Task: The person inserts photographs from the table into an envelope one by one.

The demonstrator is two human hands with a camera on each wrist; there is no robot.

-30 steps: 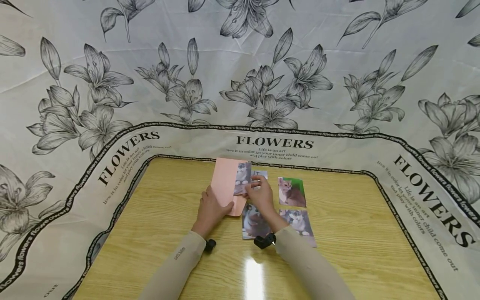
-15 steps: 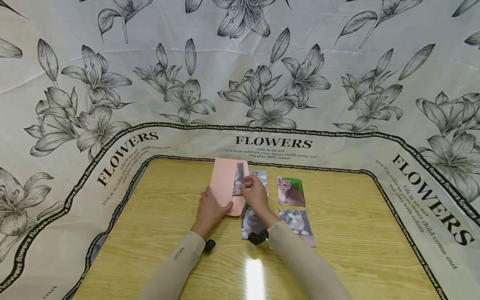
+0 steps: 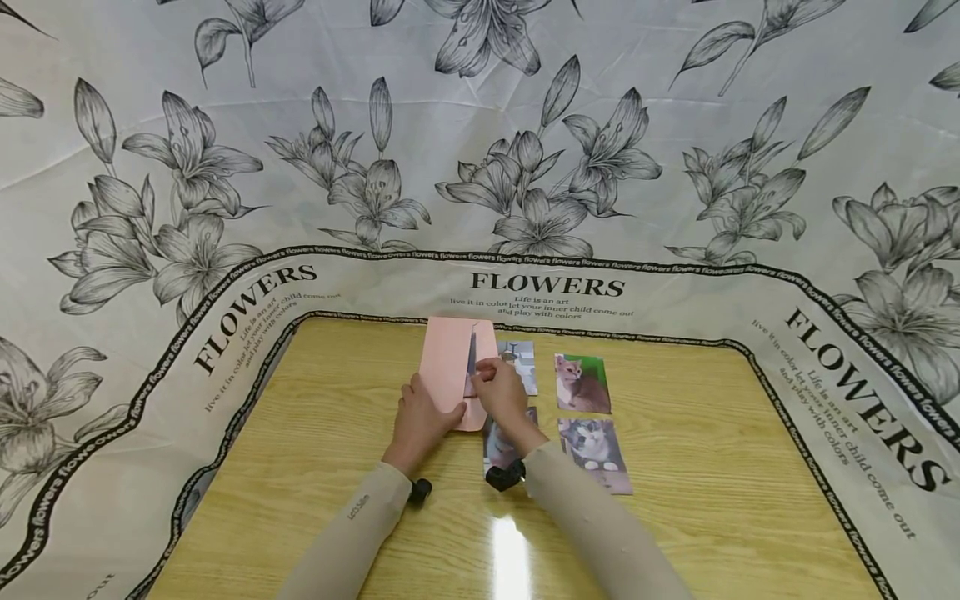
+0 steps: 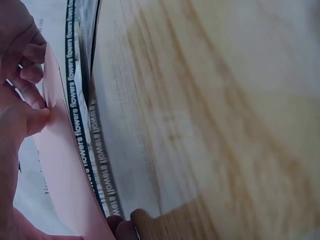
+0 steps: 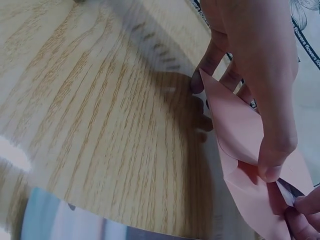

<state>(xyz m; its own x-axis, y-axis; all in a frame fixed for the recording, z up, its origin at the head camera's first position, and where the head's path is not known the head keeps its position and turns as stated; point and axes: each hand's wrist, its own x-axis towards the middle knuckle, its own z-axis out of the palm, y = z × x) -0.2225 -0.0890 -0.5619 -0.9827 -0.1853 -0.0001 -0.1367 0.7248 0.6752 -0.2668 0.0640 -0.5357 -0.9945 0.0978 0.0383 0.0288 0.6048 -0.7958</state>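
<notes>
A pink envelope (image 3: pixel 444 360) is held by my left hand (image 3: pixel 422 417), thumb on its front and fingers around its left edge. Its flap side faces right. My right hand (image 3: pixel 504 393) pinches a photo card (image 3: pixel 472 357) at the envelope's opening; only a narrow dark strip of the card shows, the rest being inside or behind fingers. In the right wrist view, the left thumb presses near the opening, where a corner of the card (image 5: pixel 290 193) shows beside the right fingertips (image 5: pixel 309 203). In the left wrist view, both hands meet at the envelope (image 4: pixel 62 160).
On the wooden table (image 3: pixel 705 433), a ginger cat photo (image 3: pixel 583 383) lies above a grey-and-white cat photo (image 3: pixel 596 454). Two more photos, an upper one (image 3: pixel 523 367) and a lower one (image 3: pixel 498 450), lie partly under the right arm. A flower-print cloth (image 3: pixel 375 292) surrounds the table.
My right hand has moved left, sliding the cat photo card into the envelope until only a thin strip shows. The left hand keeps its grip on the envelope.
</notes>
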